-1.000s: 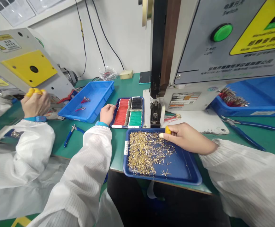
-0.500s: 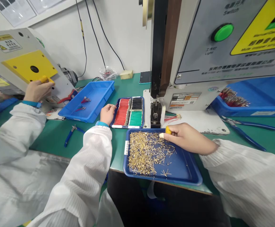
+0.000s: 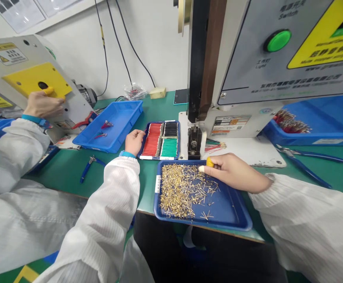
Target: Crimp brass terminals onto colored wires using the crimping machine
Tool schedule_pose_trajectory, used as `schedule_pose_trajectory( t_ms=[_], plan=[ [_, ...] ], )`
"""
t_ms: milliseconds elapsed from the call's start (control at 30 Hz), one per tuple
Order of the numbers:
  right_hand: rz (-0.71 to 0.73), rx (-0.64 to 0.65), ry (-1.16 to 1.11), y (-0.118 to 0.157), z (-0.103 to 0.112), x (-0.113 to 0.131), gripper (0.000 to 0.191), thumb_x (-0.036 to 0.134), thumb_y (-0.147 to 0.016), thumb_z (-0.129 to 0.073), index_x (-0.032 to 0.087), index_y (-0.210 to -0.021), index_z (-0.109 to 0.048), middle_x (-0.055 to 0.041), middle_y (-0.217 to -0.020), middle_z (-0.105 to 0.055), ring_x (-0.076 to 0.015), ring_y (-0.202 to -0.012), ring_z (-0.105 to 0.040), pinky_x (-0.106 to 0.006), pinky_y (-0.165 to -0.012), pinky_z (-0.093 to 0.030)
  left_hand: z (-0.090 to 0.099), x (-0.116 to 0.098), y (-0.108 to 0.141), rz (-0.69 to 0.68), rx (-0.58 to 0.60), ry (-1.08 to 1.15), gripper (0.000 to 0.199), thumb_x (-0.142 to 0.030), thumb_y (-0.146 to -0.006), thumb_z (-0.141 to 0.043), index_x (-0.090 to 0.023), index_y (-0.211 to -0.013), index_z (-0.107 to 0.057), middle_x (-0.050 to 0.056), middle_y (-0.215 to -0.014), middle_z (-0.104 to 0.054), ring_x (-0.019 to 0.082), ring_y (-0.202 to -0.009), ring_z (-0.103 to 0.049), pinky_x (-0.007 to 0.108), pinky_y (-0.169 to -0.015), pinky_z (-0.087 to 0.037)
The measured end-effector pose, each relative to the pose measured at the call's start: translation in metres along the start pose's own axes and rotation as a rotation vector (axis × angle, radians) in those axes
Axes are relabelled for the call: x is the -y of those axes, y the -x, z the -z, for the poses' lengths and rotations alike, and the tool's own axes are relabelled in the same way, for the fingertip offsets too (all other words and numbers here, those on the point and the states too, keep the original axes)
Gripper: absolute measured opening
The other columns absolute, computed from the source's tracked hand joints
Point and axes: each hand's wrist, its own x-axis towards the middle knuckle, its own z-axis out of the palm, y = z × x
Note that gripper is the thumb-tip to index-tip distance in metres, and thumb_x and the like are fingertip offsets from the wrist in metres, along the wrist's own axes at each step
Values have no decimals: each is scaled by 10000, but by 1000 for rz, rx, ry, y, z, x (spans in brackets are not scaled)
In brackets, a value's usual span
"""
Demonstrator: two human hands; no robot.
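Observation:
My left hand (image 3: pixel 134 142) is closed, its fingers curled at the left edge of a divided tray (image 3: pixel 150 158). That tray holds red wires (image 3: pixel 152 140), black wires (image 3: pixel 170 129) and green wires (image 3: pixel 169 147) in bundles. Whatever sits between those fingertips is too small to make out. My right hand (image 3: pixel 232 169) hovers over the back right of a dark blue tray (image 3: pixel 230 214), thumb and fingers pinched, with a yellow finger cot on one finger. Small brass-coloured pin terminals (image 3: pixel 176 192) lie heaped in this tray, mostly on its left. What the pinch holds is hidden.
A press machine (image 3: pixel 194 143) stands behind the pin tray, with loose wires (image 3: pixel 215 145) on its base. Blue-handled pliers (image 3: pixel 310 165) lie right, cutters (image 3: pixel 90 169) left. Blue bins (image 3: pixel 118 129) hold wires. A co-worker's hand (image 3: pixel 43 105) is at the left machine (image 3: pixel 53 84).
Both my hands have stayed in place. The co-worker's hand and sleeve on the left have shifted left and slightly down, and more of a dark tray shows beneath that arm.

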Motion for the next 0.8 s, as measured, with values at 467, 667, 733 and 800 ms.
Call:
schedule_pose_trajectory(
  t_ms=[467, 667, 733, 800],
  plan=[
    [-5, -8, -9, 0, 0, 2, 585, 695, -902, -435, 215, -597, -297, 46, -543, -296, -142, -498, -314, -287, -493, -261, 0, -2, 2, 5, -8, 6, 222, -327, -762, -512, -138, -717, -621, -20, -548, -478, 82, -533, -404, 199, -538, -307],
    [-1, -5, -8, 0, 0, 2, 565, 665, -907, -445, 214, -600, -300, 47, -545, -300, -142, -500, -314, -287, -491, -261, 1, -1, 1, 2, -3, 16, 214, -319, -761, -513, -138, -711, -615, -22, -554, -479, 81, -539, -406, 204, -552, -304],
    [-2, -1, -11, 0, 0, 2, 562, 659, -908, -450, 214, -601, -296, 47, -545, -300, -142, -503, -313, -286, -491, -265, 1, 0, 1, 6, -1, 15, 213, -320, -761, -515, -139, -717, -616, -24, -554, -480, 79, -538, -404, 204, -550, -299],
    [-7, -1, -13, 0, 0, 2, 567, 665, -906, -452, 214, -601, -293, 46, -545, -298, -143, -503, -311, -286, -490, -268, 1, 0, 1, 12, -1, 15, 215, -322, -762, -514, -138, -719, -615, -25, -550, -476, 79, -536, -399, 203, -547, -294]
  ],
)
